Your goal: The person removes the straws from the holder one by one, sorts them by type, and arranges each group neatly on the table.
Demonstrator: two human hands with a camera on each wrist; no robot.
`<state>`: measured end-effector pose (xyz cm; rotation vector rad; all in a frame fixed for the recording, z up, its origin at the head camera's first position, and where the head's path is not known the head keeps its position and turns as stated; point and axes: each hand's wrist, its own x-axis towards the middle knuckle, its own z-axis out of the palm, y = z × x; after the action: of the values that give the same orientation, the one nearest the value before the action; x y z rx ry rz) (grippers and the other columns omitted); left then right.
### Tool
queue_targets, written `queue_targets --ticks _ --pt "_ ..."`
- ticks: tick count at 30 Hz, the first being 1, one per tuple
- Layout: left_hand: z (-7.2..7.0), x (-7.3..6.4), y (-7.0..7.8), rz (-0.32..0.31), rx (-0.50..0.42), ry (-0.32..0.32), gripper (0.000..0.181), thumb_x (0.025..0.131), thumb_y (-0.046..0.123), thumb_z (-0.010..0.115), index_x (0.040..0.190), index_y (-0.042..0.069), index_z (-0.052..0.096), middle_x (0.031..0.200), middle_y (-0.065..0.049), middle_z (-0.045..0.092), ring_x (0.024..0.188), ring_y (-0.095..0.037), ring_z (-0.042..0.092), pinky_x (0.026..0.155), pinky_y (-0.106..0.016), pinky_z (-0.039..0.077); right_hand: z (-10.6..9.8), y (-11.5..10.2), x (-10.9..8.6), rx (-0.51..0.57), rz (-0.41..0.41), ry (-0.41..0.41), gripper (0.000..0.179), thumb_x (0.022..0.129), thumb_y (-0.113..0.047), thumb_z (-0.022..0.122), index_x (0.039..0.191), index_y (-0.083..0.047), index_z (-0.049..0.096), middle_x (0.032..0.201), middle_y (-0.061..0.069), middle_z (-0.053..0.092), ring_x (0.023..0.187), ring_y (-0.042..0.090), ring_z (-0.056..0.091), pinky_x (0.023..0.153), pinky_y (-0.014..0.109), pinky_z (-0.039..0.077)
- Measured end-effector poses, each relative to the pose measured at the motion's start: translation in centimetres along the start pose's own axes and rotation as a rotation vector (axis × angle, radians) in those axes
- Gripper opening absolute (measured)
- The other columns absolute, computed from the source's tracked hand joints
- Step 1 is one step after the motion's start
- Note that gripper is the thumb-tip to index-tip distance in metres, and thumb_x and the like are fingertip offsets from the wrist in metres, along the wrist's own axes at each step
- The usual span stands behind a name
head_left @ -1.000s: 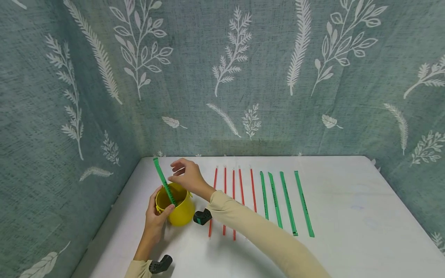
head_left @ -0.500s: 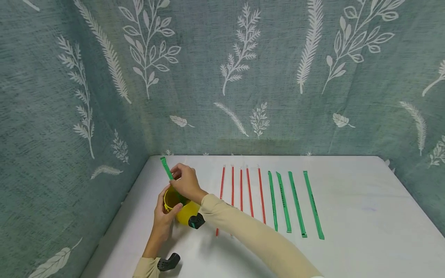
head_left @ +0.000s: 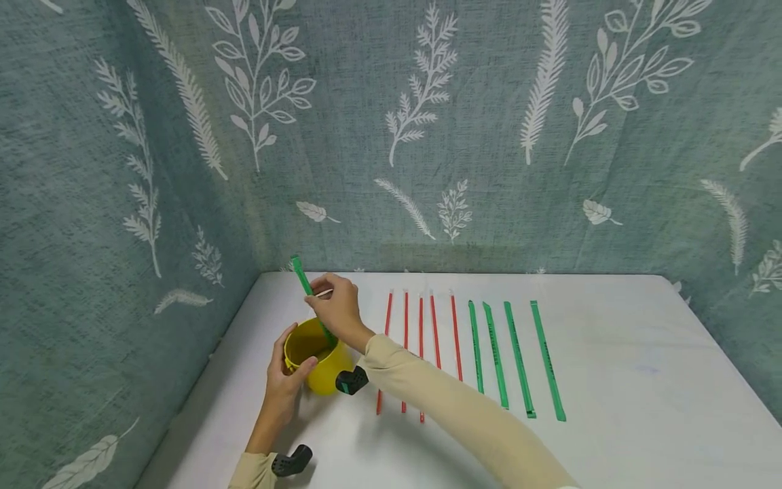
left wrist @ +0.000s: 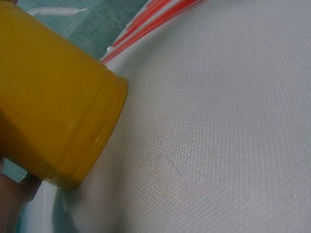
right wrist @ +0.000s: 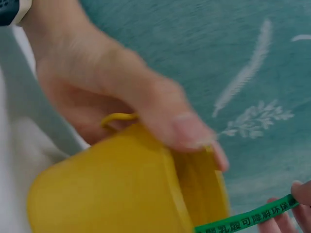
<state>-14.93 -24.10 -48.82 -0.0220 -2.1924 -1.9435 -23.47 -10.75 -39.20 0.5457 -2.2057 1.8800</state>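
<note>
My left hand (head_left: pixel 284 387) grips the small yellow bucket (head_left: pixel 328 375) by its side, thumb over the rim; the bucket leans a little, its mouth upward. In the left wrist view, the bucket's wall (left wrist: pixel 53 97) shows close up, with its base at the white cloth. My right hand (head_left: pixel 338 307) pinches a green paper-wrapped straw (head_left: pixel 301 273) above the mouth. The straw's upper end sticks up past the fingers, and its lower part reaches inside the bucket. Printed characters show on the straw (right wrist: pixel 248 219) in the right wrist view, beside the thumb of the left hand (right wrist: pixel 160 107).
Several thin red straws (head_left: pixel 388 314) lie in a row right of the bucket, partly hidden by the right sleeve. Further right, several green wrapped straws (head_left: pixel 547 360) lie side by side on the white table (head_left: pixel 647 421). Leaf-patterned green cloth (head_left: pixel 476 136) rises behind and at left.
One second ago my right hand was apart from the green straw leaning in the bucket. It then pinched the straw and has since raised it somewhat. My left hand keeps its grip on the bucket.
</note>
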Motion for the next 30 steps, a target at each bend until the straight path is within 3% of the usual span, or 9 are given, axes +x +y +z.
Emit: queue_targets --ticks 5,10,17,25,30 --pt "-0.2 0.1 0.1 -0.001 0.0 0.001 0.069 0.09 0.004 0.058 0.149 0.022 0.025 0.134 -0.001 0.038 0.116 -0.018 0.04 0.091 -0.013 0.041 -2.0 -1.6 0.5 0.101 -0.035 0.031 0.017 0.084 -0.006 0.071 0.099 -0.003 0.065 0.089 0.009 0.066 0.074 0.016 0.066 0.065 0.022 0.054" --pt "-0.2 0.3 0.1 0.028 -0.005 -0.017 0.069 0.09 0.005 0.059 0.148 0.021 0.026 0.134 -0.004 0.039 0.115 -0.018 0.041 0.091 -0.014 0.042 -4.5 -4.5 0.7 0.247 -0.083 0.024 0.023 0.085 -0.002 0.067 0.106 0.004 0.061 0.094 0.019 0.063 0.078 0.032 0.065 0.063 0.036 0.057" --pt "-0.3 0.1 -0.2 0.068 -0.031 -0.037 0.071 0.089 -0.001 0.058 0.149 0.018 0.026 0.135 -0.004 0.038 0.115 -0.017 0.043 0.09 -0.014 0.043 -8.0 -8.3 0.1 0.253 -0.143 -0.016 0.025 0.086 0.002 0.064 0.109 0.01 0.057 0.097 0.025 0.061 0.081 0.041 0.062 0.063 0.038 0.057" --pt "-0.4 0.1 -0.4 0.078 -0.022 -0.035 0.07 0.088 -0.002 0.058 0.148 0.016 0.027 0.136 -0.007 0.038 0.115 -0.021 0.042 0.09 -0.013 0.042 -10.7 -5.4 0.5 0.159 -0.191 0.024 0.024 0.085 -0.007 0.069 0.108 -0.003 0.063 0.095 0.012 0.063 0.075 0.023 0.063 0.059 0.037 0.056" --pt "-0.5 0.4 -0.4 0.084 -0.036 -0.051 0.07 0.087 -0.002 0.059 0.148 0.017 0.028 0.135 -0.007 0.038 0.115 -0.023 0.042 0.09 -0.014 0.043 -14.2 -5.1 0.2 0.056 -0.213 0.08 0.024 0.085 -0.008 0.07 0.107 -0.001 0.064 0.095 0.014 0.064 0.076 0.025 0.063 0.057 0.032 0.054"
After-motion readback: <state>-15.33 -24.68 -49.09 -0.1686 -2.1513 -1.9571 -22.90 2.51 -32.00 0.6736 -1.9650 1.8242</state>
